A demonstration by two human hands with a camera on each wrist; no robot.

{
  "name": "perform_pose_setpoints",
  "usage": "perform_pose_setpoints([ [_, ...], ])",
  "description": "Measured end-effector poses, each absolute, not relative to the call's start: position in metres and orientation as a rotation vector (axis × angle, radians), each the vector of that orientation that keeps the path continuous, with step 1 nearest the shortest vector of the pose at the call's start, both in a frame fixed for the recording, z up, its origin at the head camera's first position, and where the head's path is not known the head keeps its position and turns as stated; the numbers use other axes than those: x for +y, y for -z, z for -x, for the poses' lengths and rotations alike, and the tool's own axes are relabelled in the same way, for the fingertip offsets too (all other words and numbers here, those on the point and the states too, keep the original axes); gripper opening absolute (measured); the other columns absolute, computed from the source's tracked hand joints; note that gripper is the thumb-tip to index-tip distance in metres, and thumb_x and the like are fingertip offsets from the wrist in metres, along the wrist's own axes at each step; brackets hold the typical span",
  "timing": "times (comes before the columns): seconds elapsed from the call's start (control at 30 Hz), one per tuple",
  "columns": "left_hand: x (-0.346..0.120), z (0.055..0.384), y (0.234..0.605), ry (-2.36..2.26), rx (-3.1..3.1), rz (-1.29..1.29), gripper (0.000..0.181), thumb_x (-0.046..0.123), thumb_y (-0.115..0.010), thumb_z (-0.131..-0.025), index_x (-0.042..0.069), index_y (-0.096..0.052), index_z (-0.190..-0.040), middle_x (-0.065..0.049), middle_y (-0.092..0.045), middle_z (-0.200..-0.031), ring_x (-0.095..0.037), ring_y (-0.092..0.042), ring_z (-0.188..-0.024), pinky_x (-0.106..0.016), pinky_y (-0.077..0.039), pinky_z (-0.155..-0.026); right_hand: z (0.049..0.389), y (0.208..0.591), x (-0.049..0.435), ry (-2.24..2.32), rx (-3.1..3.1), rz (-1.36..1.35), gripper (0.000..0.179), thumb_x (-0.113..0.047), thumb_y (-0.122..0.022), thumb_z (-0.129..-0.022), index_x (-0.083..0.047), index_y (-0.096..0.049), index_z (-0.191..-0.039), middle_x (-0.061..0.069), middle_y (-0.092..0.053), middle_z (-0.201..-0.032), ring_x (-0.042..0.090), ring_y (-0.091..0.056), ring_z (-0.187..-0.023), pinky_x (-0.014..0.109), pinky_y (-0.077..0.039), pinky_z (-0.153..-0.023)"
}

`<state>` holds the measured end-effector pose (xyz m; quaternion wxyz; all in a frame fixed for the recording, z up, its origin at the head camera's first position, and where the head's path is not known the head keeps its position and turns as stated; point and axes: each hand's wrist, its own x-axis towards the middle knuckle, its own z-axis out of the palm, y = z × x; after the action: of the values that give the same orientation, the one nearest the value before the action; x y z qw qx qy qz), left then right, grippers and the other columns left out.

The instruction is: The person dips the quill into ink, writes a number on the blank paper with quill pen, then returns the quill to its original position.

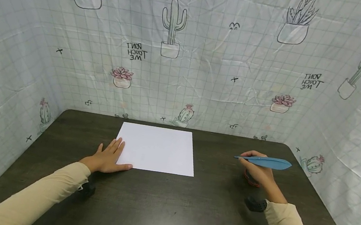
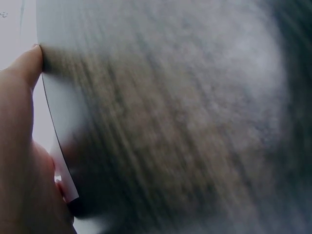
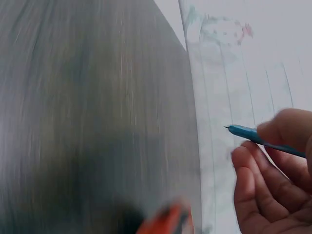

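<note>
A white sheet of paper (image 1: 158, 149) lies on the dark table. My left hand (image 1: 109, 158) rests flat with fingers spread over the paper's lower left corner, the thumb along its near edge. In the left wrist view the thumb (image 2: 29, 63) touches the sheet beside the bare tabletop. Off to the right of the paper, my right hand (image 1: 257, 169) pinches a blue feather-shaped pen (image 1: 272, 163) between thumb and fingers. The pen's tip (image 3: 227, 127) shows bare in the right wrist view, pointing left, apart from the paper.
Below the right hand is a red-orange curved thing (image 1: 251, 179), partly hidden; its kind is unclear. A white cloth printed with cacti (image 1: 204, 66) stands behind the table (image 1: 160, 209) and along both sides. A dark wrist device (image 1: 255, 204) sits under the right cuff.
</note>
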<state>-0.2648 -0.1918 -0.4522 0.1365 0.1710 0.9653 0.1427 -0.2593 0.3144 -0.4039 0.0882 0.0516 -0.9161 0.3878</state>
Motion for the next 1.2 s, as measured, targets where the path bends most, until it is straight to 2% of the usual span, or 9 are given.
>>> perform_pose_setpoints([
  [0.2,-0.193,0.267,0.455,-0.417,2.795,-0.494,0.105,0.071,-0.044,-0.088,-0.001,-0.004,-0.153,-0.021,0.004,-0.159,-0.04,0.003,-0.146,-0.07,0.004,-0.106,0.271,0.412,0.272,-1.455,-2.616,-0.152,0.027,-0.016,-0.067,-0.091,0.005,-0.068,-0.109,0.02,-0.069,-0.101,0.026,-0.068,-0.083,0.043,-0.054,-0.073],
  [0.47,-0.194,0.266,0.457,-0.42,2.784,-0.498,0.107,0.073,-0.044,-0.087,-0.001,-0.004,-0.153,-0.021,0.005,-0.159,-0.039,0.004,-0.146,-0.069,0.006,-0.106,0.286,0.421,0.218,-1.646,-2.602,-0.139,0.028,-0.011,-0.066,-0.09,0.006,-0.067,-0.112,0.021,-0.071,-0.098,0.031,-0.069,-0.09,0.034,-0.052,-0.072],
  [0.57,-0.194,0.268,0.458,-0.411,2.782,-0.493,0.107,0.073,-0.043,-0.087,0.0,-0.003,-0.153,-0.02,0.005,-0.159,-0.039,0.005,-0.146,-0.069,0.006,-0.106,0.292,0.423,0.199,-1.714,-2.553,-0.172,0.028,-0.009,-0.067,-0.089,0.008,-0.067,-0.111,0.021,-0.071,-0.097,0.025,-0.069,-0.083,0.035,-0.052,-0.071],
  [0.7,-0.195,0.269,0.459,-0.39,2.784,-0.477,0.106,0.074,-0.042,-0.087,0.001,-0.003,-0.154,-0.019,0.006,-0.16,-0.038,0.005,-0.146,-0.069,0.006,-0.106,0.298,0.426,0.174,-1.661,-2.548,-0.199,0.023,-0.01,-0.068,-0.087,0.004,-0.071,-0.105,0.016,-0.072,-0.093,0.016,-0.063,-0.075,0.033,-0.05,-0.067],
  [0.77,-0.194,0.268,0.458,-0.393,2.787,-0.475,0.106,0.073,-0.043,-0.087,0.001,-0.004,-0.154,-0.019,0.005,-0.16,-0.038,0.004,-0.146,-0.07,0.005,-0.106,0.301,0.427,0.163,-1.635,-2.546,-0.199,0.019,-0.01,-0.068,-0.086,0.001,-0.072,-0.101,0.013,-0.071,-0.091,0.016,-0.059,-0.072,0.031,-0.046,-0.063],
  [0.9,-0.193,0.267,0.458,-0.398,2.788,-0.475,0.106,0.073,-0.043,-0.087,0.0,-0.004,-0.153,-0.02,0.004,-0.16,-0.039,0.003,-0.146,-0.07,0.004,-0.106,0.305,0.429,0.144,-1.674,-2.515,-0.18,0.016,-0.01,-0.07,-0.085,0.0,-0.071,-0.097,0.011,-0.071,-0.089,0.015,-0.06,-0.073,0.03,-0.044,-0.063],
  [1.1,-0.193,0.269,0.459,-0.404,2.782,-0.477,0.106,0.073,-0.043,-0.087,0.0,-0.003,-0.153,-0.019,0.006,-0.16,-0.038,0.005,-0.146,-0.069,0.006,-0.106,0.312,0.432,0.125,-1.75,-2.455,-0.114,0.016,-0.013,-0.074,-0.083,-0.004,-0.075,-0.096,0.008,-0.074,-0.089,0.018,-0.068,-0.082,0.032,-0.051,-0.071],
  [1.2,-0.194,0.27,0.459,-0.399,2.779,-0.477,0.106,0.073,-0.043,-0.087,0.001,-0.002,-0.153,-0.019,0.007,-0.16,-0.038,0.006,-0.146,-0.069,0.007,-0.106,0.316,0.433,0.116,-1.753,-2.436,-0.059,0.014,-0.014,-0.075,-0.082,-0.005,-0.076,-0.092,0.007,-0.074,-0.084,0.019,-0.069,-0.081,0.032,-0.051,-0.072],
])
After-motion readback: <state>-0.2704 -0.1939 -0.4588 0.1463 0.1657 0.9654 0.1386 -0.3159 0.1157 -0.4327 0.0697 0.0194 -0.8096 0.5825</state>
